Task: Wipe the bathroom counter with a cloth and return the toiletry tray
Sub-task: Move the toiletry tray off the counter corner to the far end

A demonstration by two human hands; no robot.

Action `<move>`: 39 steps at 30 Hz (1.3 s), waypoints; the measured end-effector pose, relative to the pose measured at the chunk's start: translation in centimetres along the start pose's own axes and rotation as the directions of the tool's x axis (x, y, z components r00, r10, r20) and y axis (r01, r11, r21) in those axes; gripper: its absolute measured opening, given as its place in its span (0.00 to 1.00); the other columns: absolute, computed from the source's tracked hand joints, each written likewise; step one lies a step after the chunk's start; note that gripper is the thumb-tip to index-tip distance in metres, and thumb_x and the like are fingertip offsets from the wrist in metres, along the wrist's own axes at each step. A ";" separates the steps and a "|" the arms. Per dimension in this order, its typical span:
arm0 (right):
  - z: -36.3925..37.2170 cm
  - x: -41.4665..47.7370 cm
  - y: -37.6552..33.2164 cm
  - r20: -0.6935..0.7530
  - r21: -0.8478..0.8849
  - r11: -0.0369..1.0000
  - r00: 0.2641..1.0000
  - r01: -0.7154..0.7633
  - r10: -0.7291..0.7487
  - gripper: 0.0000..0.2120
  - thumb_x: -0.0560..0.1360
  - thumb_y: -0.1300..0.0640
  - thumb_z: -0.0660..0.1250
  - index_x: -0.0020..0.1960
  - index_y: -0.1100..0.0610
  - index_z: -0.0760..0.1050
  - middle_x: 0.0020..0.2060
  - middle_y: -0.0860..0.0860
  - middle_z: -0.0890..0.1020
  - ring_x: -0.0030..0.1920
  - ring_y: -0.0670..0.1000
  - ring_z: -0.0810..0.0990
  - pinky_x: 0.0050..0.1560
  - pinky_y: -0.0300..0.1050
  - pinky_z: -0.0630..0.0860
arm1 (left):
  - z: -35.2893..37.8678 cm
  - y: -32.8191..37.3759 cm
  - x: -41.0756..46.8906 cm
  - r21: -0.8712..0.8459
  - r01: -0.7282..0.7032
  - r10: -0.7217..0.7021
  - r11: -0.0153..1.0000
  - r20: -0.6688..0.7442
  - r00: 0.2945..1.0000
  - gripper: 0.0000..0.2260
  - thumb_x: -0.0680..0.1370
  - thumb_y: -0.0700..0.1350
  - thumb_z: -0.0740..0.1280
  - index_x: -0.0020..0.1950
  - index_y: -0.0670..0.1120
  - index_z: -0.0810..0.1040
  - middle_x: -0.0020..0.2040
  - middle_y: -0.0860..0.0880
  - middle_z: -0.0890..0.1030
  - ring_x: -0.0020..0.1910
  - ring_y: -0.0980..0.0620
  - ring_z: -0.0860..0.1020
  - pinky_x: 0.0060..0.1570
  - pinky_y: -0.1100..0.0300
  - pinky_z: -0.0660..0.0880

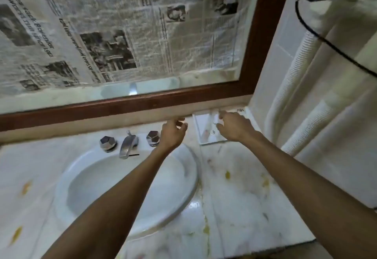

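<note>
At the back right corner of the counter (240,179), both hands are reaching toward the clear toiletry tray (206,128), which is sitting against the backsplash (122,120) and the side wall. Left hand (173,132) is hovering just left of the tray's left edge, fingers loosely curled and spread, gripping nothing. Right hand (234,126) is lying over the tray's right side, its fingertips (221,114) pointing down at the far rim; whether they are pinching it I cannot tell. Behind the left wrist, the faucet (128,143) and its knobs are standing by the sink (126,193).
</note>
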State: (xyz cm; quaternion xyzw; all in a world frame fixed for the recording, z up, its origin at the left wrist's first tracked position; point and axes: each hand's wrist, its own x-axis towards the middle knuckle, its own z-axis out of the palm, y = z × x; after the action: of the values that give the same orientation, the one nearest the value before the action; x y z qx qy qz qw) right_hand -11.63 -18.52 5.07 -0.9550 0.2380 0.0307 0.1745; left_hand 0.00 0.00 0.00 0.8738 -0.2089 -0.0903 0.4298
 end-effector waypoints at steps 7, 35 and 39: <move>5.4 4.3 5.6 0.059 0.060 0.980 0.981 -0.188 0.185 0.20 0.80 0.48 0.60 0.68 0.56 0.69 0.64 0.55 0.77 0.63 0.59 0.76 0.59 0.52 0.73 | 8.3 -4.3 7.1 -0.018 0.218 -0.213 0.976 0.142 0.967 0.20 0.81 0.46 0.68 0.71 0.39 0.72 0.57 0.40 0.83 0.60 0.40 0.79 0.61 0.52 0.74; 13.8 12.3 12.2 -0.045 0.290 0.797 0.824 -0.530 0.564 0.38 0.78 0.45 0.65 0.76 0.67 0.54 0.71 0.66 0.64 0.72 0.65 0.62 0.68 0.60 0.65 | 11.3 -10.0 13.2 0.139 0.229 -0.253 0.963 0.184 0.950 0.18 0.78 0.40 0.67 0.67 0.46 0.75 0.41 0.43 0.81 0.41 0.45 0.74 0.44 0.58 0.66; 13.7 12.1 11.7 -0.080 0.385 0.748 0.788 -0.541 0.610 0.35 0.76 0.44 0.68 0.72 0.66 0.62 0.65 0.65 0.69 0.67 0.66 0.66 0.66 0.60 0.67 | 11.2 -9.3 13.1 0.068 0.311 -0.317 0.948 0.125 0.940 0.23 0.78 0.42 0.66 0.74 0.50 0.73 0.53 0.44 0.81 0.54 0.42 0.79 0.52 0.54 0.72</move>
State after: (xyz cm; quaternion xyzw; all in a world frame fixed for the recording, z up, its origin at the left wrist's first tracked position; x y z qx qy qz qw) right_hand -6.08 -28.79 -13.18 -0.7868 0.5398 -0.0550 0.2941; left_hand 10.64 -8.76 -13.93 0.8977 -0.0974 -0.2114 0.3741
